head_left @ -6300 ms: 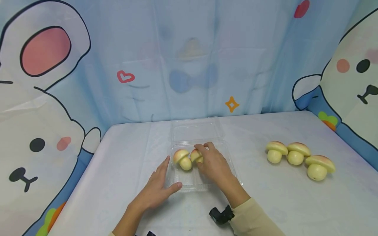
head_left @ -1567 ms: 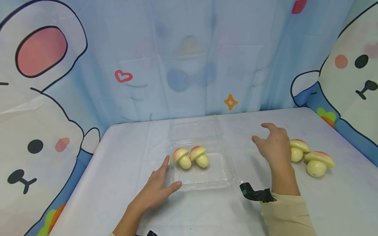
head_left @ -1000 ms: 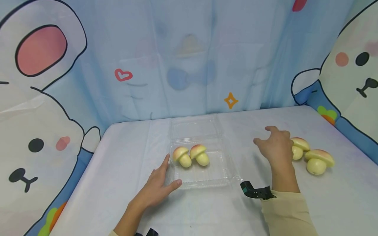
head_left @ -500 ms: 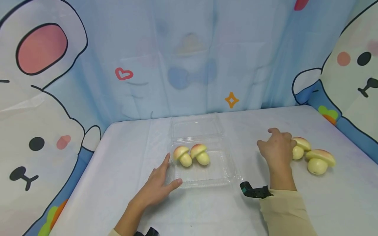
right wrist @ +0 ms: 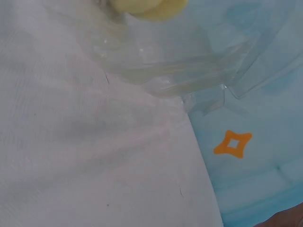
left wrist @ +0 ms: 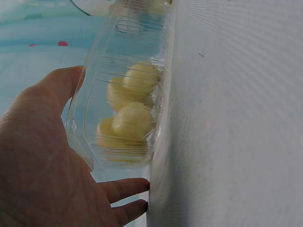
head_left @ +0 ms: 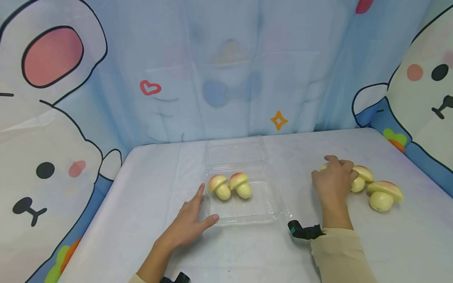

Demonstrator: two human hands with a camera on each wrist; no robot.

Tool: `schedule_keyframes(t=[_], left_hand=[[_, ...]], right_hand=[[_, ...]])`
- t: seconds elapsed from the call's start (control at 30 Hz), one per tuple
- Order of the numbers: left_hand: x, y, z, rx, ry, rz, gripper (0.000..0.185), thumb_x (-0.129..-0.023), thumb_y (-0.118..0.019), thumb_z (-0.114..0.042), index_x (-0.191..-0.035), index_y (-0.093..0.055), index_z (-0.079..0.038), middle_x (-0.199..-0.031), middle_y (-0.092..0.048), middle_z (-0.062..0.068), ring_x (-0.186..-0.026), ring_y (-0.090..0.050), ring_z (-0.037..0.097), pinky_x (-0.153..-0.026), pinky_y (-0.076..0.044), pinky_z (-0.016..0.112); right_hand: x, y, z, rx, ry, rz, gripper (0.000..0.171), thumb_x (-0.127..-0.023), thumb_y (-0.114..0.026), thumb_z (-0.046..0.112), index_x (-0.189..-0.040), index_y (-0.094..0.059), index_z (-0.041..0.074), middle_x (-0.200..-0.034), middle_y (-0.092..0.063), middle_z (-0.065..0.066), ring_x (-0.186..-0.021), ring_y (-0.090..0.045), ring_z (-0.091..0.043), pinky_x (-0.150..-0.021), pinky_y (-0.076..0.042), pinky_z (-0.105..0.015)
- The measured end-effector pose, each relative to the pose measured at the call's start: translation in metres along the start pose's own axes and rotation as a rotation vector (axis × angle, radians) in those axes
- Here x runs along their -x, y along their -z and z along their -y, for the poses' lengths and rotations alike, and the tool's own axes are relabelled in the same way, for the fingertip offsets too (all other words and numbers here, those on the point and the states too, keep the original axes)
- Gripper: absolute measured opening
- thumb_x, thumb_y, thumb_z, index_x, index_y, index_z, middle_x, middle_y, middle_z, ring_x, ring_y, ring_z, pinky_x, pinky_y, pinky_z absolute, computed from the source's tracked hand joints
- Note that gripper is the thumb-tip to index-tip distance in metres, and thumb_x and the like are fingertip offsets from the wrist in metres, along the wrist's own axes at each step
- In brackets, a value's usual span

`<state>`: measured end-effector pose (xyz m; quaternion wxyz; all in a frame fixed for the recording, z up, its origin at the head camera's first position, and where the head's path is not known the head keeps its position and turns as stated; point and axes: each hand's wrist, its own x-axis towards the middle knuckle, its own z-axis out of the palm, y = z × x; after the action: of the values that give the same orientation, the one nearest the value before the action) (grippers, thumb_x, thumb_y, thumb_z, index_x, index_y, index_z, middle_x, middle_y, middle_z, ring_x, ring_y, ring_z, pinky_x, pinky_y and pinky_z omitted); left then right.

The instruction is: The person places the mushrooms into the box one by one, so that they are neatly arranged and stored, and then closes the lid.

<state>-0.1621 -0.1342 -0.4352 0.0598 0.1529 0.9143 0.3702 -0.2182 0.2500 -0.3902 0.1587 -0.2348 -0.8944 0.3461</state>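
Clock positions are referring to the head view, with twelve at the far edge. A clear container (head_left: 262,212) is lying open on a white-covered table (head_left: 116,220), its lid (head_left: 235,155) extending toward twelve o'clock. Two yellow mushroom shapes are sitting inside, side by side: the first mushroom (head_left: 220,188) at about ten o'clock in the base, the second mushroom (head_left: 241,186) near twelve — both pointing their caps toward eleven. The left hand (head_left: 189,220) is resting at eight o'clock of the container, thumb and fingers spreading loosely about its edge and gripping nothing. The right hand (head_left: 332,179) is bending over a third mushroom (head_left: 323,167), which is showing only as a yellow sliver at ten o'clock of the hand; whether the fingers are gripping it cannot be told, the right wrist view catching only a scrap of skin. A fourth mushroom (head_left: 361,179) is lying just beside this hand at three o'clock, and a fifth mushroom (head_left: 385,195) is lying beyond it, toward four. Behind the table, a blue curtain (head_left: 226,31) is hanging — its orange star (head_left: 279,120) appearing at one o'clock of the container.
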Motion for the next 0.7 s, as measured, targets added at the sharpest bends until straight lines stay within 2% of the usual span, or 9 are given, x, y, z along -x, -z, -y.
schedule_keyframes(t=[0.37,0.7], left_hand=[[0.001,0.001,-0.001,0.004,0.007,0.003,0.099,-0.097,-0.062,-0.058,-0.168,-0.005,-0.021,-0.167,-0.034,0.015,-0.157,-0.028,0.034,-0.129,-0.008,0.059],[0.000,0.001,-0.001,0.007,-0.006,0.003,0.099,-0.097,-0.063,-0.057,-0.168,-0.006,-0.019,-0.167,-0.034,0.015,-0.156,-0.030,0.033,-0.129,-0.007,0.060]], right_hand=[[-0.003,-0.011,-0.012,-0.062,0.033,-0.068,0.063,-0.083,-0.057,-0.004,-0.146,-0.050,-0.007,-0.147,-0.034,-0.039,-0.131,-0.032,-0.058,-0.104,-0.031,-0.065],[-0.001,-0.018,-0.015,-0.123,0.014,-0.130,0.050,-0.095,-0.065,0.011,-0.141,-0.053,-0.005,-0.150,-0.034,-0.035,-0.135,-0.032,-0.055,-0.106,-0.031,-0.064]])
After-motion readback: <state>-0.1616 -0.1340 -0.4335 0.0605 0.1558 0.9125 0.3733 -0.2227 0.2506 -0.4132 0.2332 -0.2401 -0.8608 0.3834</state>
